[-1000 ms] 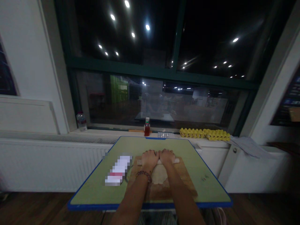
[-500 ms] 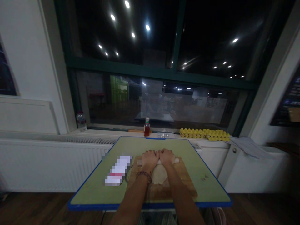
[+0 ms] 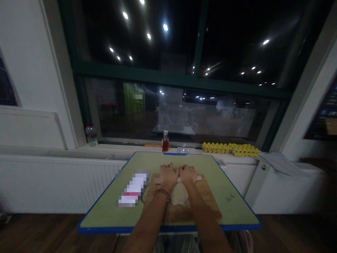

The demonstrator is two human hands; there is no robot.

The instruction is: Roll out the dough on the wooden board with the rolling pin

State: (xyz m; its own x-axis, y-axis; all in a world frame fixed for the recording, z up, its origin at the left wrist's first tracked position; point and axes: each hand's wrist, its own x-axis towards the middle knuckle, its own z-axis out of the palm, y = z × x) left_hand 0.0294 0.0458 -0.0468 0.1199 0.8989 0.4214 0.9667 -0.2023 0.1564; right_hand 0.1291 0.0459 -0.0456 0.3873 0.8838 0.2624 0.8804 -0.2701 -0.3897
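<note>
A pale rolling pin [image 3: 198,178] lies crosswise over the far part of a wooden cutting board [image 3: 207,203]. Both my hands are on it, side by side and nearly touching. My left hand [image 3: 168,174] rests its palm on the pin, fingers stretched forward and slightly apart; a beaded bracelet [image 3: 162,191] circles that wrist. Curled over the pin is my right hand [image 3: 187,174], its fingertips hidden. Between my forearms a flat, pale sheet of dough [image 3: 179,194] spreads on the board, its far edge near the pin and partly covered by my hands.
The board sits on a green folding table [image 3: 105,214] with a blue rim. Left of it lies a blurred-out white item [image 3: 134,188]. On the windowsill stand a red-brown bottle [image 3: 165,143], a clear plastic bottle [image 3: 91,135] and yellow egg trays [image 3: 229,149]. A radiator [image 3: 52,182] runs behind.
My left hand's fingers have straightened from a curled grip to reach forward over the pin. My right hand stays curled on it. The pin has hardly moved; the view has tilted slightly.
</note>
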